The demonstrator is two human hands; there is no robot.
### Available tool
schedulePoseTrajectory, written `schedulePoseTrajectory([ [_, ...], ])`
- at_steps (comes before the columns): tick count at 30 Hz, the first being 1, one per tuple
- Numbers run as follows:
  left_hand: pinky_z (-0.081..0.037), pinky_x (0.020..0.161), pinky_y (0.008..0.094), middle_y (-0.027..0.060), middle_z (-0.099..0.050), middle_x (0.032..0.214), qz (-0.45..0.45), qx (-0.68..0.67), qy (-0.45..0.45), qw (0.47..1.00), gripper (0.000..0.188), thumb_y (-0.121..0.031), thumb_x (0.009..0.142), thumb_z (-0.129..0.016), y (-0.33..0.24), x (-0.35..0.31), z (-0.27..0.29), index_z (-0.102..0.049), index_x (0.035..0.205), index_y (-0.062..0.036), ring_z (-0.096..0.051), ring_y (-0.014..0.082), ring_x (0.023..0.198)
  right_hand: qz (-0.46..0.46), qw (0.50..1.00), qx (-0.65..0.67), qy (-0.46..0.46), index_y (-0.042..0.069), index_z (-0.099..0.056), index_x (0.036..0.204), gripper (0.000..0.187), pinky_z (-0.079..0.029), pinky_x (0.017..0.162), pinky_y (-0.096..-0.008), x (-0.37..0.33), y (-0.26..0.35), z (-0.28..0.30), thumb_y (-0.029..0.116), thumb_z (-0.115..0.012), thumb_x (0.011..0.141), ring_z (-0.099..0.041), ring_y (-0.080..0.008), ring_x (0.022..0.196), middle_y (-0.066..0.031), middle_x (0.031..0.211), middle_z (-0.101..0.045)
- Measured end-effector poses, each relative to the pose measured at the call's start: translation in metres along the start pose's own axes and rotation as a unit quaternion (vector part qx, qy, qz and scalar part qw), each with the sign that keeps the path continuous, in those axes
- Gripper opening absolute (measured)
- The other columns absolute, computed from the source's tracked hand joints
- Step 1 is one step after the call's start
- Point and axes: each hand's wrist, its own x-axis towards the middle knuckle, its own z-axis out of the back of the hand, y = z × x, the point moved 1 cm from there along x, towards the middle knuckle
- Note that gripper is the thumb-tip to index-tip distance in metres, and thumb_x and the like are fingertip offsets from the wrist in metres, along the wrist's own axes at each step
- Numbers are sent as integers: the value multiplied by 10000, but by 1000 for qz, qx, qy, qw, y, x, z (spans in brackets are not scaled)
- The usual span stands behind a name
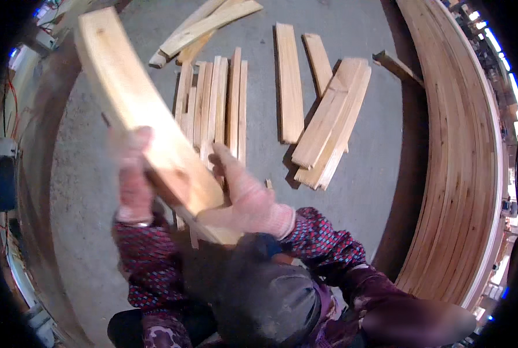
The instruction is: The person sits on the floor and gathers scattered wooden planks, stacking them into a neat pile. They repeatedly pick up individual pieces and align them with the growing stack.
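Note:
A pale wooden board [145, 110] with a few knots slants from the upper left down toward my lap, raised above the floor and slightly blurred. My left hand [136, 180], in a pinkish work glove, grips its left edge around the middle. At the board's near end is my right hand [253, 200], gloved alike; its thumb lies across the face, while another finger stretches forward. Below the board, a row of narrow wooden strips [215, 98] lies on the floor, partly hidden by the board and my hands.
Loose boards [331, 116] lie crossed on the grey concrete floor [363, 191] at the right, near a single upright-lying board [289, 81]. More planks [209, 26] overlap at the far side. A long stack of timber [459, 151] curves along the right edge. Cables hang at far left.

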Motion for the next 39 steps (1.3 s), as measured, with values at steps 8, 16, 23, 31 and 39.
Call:
schedulePoseTrajectory([
  [8, -556, 830, 376, 158, -660, 1064, 143, 7, 9, 990, 519, -271, 802, -753, 7, 66, 99, -605, 1185, 46, -663, 234, 929, -143, 920, -34, -364, -18, -404, 1471, 810, -489, 1007, -399, -70, -139, 124, 178, -821, 804, -568, -265, 1207, -175, 1325, -545],
  [16, -562, 751, 365, 122, -685, 976, 189, 166, 40, 967, 451, -133, 778, -787, 162, 78, 104, -607, 1153, 44, -682, 226, 844, -345, 847, -133, -382, -87, -425, 1418, 917, -473, 1005, -400, -72, -175, 192, 454, -825, 796, -580, -283, 1209, -212, 1311, -580],
  [23, -522, 930, 356, 169, -675, 1172, 221, 294, 217, 904, 623, -326, 846, -775, 152, 63, 53, -561, 1299, 45, -663, 257, 1048, -337, 852, -44, -399, -47, -440, 1349, 806, -508, 962, -381, -40, -173, 176, 278, -876, 755, -642, -259, 1094, -174, 1208, -636],
  [31, -456, 1057, 420, 150, -670, 1218, -268, 420, 156, 853, 418, -336, 900, -640, 127, 29, -53, -663, 1210, -57, -588, 346, 1190, -287, 849, 125, -425, -7, -568, 1302, 646, -511, 905, -371, -2, -173, 154, 191, -861, 762, -655, -232, 1052, -101, 1169, -684],
  [39, -223, 1214, 518, -3, -661, 1024, -441, 591, 496, 459, 299, -433, 919, -556, 151, -45, -162, -711, 1022, -199, -570, 194, 1109, -188, 830, 152, -503, 4, -538, 1327, 749, -505, 919, -388, -1, -203, 150, 164, -904, 694, -645, -248, 1031, -110, 1179, -672],
])
